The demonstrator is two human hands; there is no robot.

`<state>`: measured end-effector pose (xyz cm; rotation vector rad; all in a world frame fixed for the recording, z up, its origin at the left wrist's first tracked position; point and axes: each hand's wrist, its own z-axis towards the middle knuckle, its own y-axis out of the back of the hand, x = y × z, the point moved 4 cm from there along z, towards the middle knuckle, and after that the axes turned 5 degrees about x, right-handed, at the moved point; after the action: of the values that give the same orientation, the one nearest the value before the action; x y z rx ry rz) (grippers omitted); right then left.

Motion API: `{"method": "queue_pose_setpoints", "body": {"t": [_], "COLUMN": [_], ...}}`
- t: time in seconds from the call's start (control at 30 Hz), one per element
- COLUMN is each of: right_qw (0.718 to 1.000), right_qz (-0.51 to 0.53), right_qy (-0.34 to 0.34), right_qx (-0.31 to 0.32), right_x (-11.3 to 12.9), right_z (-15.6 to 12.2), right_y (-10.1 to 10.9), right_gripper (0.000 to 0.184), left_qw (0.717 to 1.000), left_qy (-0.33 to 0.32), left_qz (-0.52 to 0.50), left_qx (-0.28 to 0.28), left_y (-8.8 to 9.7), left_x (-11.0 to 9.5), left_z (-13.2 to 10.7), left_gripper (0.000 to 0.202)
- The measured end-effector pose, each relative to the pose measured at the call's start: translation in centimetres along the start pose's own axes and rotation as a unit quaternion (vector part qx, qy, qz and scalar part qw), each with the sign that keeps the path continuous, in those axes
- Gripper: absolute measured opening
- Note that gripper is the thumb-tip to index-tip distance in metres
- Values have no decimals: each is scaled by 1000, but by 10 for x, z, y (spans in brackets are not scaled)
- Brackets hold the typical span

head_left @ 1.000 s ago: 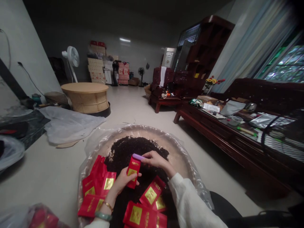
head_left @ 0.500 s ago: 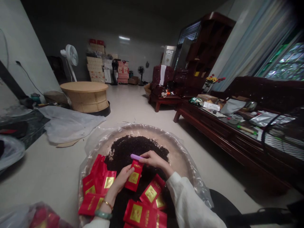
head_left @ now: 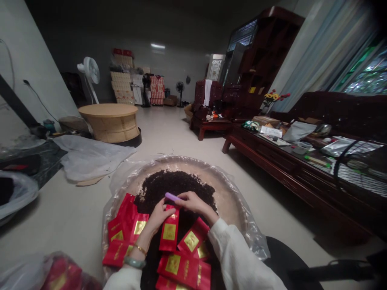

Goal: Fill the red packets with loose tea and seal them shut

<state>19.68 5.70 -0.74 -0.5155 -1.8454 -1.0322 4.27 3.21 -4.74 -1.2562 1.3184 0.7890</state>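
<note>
My left hand (head_left: 161, 214) has its fingers closed around the upper part of a red packet (head_left: 168, 232) with a gold square on its front. My right hand (head_left: 193, 201) grips a slim purple bar (head_left: 172, 197) at the packet's top edge; whether it clamps the packet I cannot tell. Below both hands is a heap of dark, loose, tea-like leaves (head_left: 169, 181) in a wide round tray (head_left: 232, 201) lined with clear plastic. More red packets (head_left: 184, 270) lie on the leaves below the held one, and others (head_left: 127, 211) are piled at the tray's left side.
A plastic bag of red packets (head_left: 60, 272) sits at the lower left. Plastic sheeting (head_left: 90, 155) covers floor near a round wooden table (head_left: 109, 109). A long dark wooden table (head_left: 260, 157) with clutter stands to the right, with a black fan (head_left: 356, 173) near it.
My left hand has shifted up to the packet's top, nearer my right hand. The packet now hangs more upright and slightly lower. The purple bar stays at its top edge, tilted a little more.
</note>
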Motion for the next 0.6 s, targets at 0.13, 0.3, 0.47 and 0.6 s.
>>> {"method": "queue_pose_setpoints", "body": {"t": [0.13, 0.3, 0.47, 0.6], "right_qw": [991, 968, 964, 992], "right_qz": [-98, -200, -209, -47], "right_qy": [-38, -118, -66, -17], "right_qx": [-88, -97, -151, -117], "right_x": [-16, -40, -39, -37], "right_z": [-8, -19, -31, -47], "right_y": [17, 20, 5, -23], "right_gripper": [36, 33, 30, 44], "left_qw": [999, 999, 998, 997], "left_qy": [23, 14, -2, -19], "left_qz": [12, 4, 8, 19], "left_qx": [-18, -46, -59, -69], "left_y": [2, 5, 4, 4], "left_x": [-2, -7, -2, -3], "left_z": [-4, -7, -8, -10], "left_gripper": [54, 35, 35, 37]}}
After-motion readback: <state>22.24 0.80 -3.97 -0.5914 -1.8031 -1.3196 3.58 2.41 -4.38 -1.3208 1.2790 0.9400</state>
